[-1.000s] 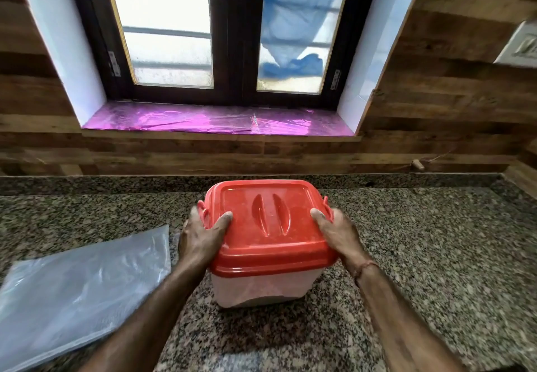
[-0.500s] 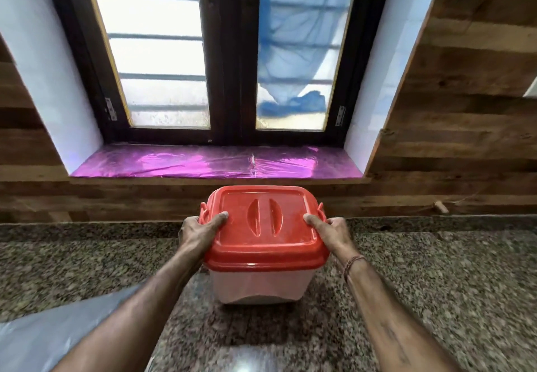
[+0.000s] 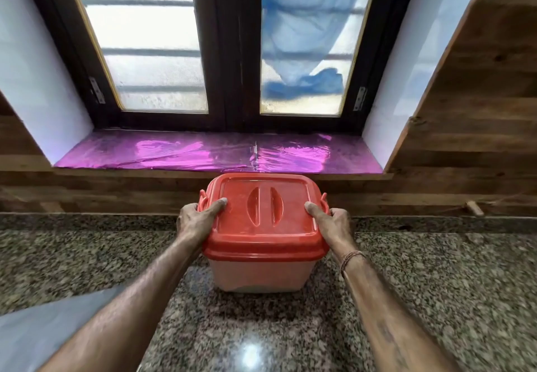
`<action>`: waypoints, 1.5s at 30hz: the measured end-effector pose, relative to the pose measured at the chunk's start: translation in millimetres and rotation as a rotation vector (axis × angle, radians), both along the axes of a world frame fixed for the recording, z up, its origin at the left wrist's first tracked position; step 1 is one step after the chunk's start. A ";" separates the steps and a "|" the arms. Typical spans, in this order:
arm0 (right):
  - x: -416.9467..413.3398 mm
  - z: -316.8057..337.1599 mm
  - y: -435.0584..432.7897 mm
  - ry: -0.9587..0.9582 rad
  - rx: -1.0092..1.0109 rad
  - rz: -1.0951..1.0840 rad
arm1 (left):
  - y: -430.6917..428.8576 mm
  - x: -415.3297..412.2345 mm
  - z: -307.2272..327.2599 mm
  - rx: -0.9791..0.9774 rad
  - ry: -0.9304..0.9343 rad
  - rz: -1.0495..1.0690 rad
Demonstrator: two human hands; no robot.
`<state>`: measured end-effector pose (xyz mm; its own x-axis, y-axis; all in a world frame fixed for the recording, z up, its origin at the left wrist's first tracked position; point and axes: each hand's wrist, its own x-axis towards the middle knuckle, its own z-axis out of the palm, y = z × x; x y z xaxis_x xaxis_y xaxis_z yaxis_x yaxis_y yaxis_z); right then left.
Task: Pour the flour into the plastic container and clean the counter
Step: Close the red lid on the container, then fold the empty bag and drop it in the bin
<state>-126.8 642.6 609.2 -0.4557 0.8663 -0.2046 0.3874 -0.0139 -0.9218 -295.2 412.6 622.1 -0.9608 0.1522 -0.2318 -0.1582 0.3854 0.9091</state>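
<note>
This looked like a home kitchen. A polished, speckled granite tabletop (image 3: 436,284) ran along a wall of wooden planks (image 3: 479,110), under a dark-framed window (image 3: 162,52) with frosted glass. Shiny purple foil covered the sill (image 3: 174,153). A red-lidded plastic container (image 3: 261,273) was there too.

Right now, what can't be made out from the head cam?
The flour level: head view, the red lid covers the plastic container, and its cloudy wall shows no clear fill line.
Fingers of the left hand and right hand: head view, hidden behind the container's sides; only the thumbs show on the lid.
The grey plastic bag: head view, cut off by the left and bottom edges, blurred.
</note>
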 end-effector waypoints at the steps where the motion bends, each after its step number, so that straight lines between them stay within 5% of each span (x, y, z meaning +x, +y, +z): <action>1: -0.8 3.1 -1.4 -0.003 -0.002 -0.005 | 0.1 -0.5 -0.9 0.002 -0.002 -0.008; 8: -3.3 15.4 -2.2 -0.086 0.060 0.034 | -10.9 10.9 4.7 -0.062 0.022 -0.063; 12: 8.0 14.0 -41.0 -0.246 0.483 0.032 | -50.4 48.7 -7.2 0.024 0.065 -0.113; 19: 17.4 10.9 -218.7 0.132 1.022 0.119 | -184.8 61.4 -50.8 -0.163 0.121 -0.017; 22: 4.0 -21.2 -305.6 0.131 0.810 0.424 | -251.8 52.2 -75.2 -0.292 0.111 0.010; 27: -22.0 -107.3 -403.8 -0.350 0.315 0.735 | -373.7 21.9 -122.6 -0.612 0.048 0.099; 31: -26.5 -179.6 -422.5 -0.251 -0.158 0.554 | -461.7 -0.5 -152.3 -0.651 -0.106 0.179; 34: -31.4 -161.2 -437.3 -0.118 -0.435 0.382 | -496.6 -8.2 -160.0 -0.669 -0.175 0.157; 45: -11.1 -127.3 -440.1 -0.023 -0.439 0.359 | -519.0 -0.6 -167.0 -0.219 -0.138 0.252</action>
